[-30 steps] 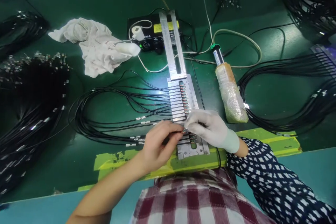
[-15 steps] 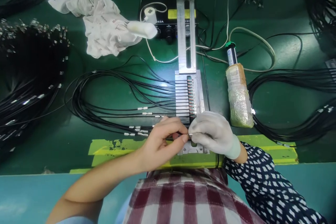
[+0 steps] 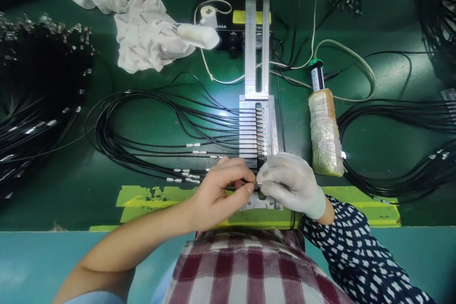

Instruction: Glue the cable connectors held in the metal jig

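My bare left hand (image 3: 226,187) pinches a thin black cable close to its end. Facing it, my right hand (image 3: 287,183), in a white glove, has its fingers closed on the small metal connector (image 3: 259,184) at that cable's tip. Both hands are over the lower end of a slotted metal fixture (image 3: 247,133). Several black cables (image 3: 171,118) lie side by side in its slots, their metal-tipped ends (image 3: 261,133) lined up in a column. The cables loop off to the left, with silvery crimped ends (image 3: 185,172) beside my left hand.
A tape-wrapped syringe dispenser (image 3: 324,128) lies at right. Behind the fixture stands a black control box (image 3: 221,33), with a white cloth (image 3: 142,33) and a white cylindrical object (image 3: 199,36) at its left. Cable bundles (image 3: 39,90) are on both sides. Yellow tape (image 3: 142,199) marks the front edge.
The whole view has shifted slightly with my head. Both hands keep the same pinch on the cable end, with hardly any movement.
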{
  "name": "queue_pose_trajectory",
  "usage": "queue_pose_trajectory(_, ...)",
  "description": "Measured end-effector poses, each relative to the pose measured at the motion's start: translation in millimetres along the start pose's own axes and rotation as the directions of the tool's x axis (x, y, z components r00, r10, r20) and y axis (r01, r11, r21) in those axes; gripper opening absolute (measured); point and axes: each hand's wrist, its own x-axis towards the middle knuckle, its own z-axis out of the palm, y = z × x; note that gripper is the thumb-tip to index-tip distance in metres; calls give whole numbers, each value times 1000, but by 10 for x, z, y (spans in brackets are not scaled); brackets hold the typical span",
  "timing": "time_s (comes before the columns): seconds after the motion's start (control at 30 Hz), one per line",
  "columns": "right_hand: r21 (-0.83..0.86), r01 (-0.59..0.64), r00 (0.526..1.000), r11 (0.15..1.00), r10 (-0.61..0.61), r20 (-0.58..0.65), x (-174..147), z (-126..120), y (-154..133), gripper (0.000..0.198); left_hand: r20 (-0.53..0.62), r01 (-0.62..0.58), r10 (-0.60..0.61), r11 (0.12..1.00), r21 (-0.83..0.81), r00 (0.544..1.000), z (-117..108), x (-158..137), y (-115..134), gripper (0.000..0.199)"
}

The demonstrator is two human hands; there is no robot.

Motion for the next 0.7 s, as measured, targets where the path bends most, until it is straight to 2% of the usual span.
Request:
queue_pose_trajectory(0.3,17,-31,999,999,31,-21,18,-2,-27,26,-69,-100,95,993,-63,993,2,14,-31,5)
queue_pose_trajectory(0.5,-39,-8,1000,999,9,13,14,-17,-34,30,-80,-169,163,982,-80,983,32,-22,-17,9)
queue_pose_trajectory(0.7,7,-51,999,999,51,-7,28,-6,-61,27,-88,-182,177,982,-52,980,27,-1,-6,11)
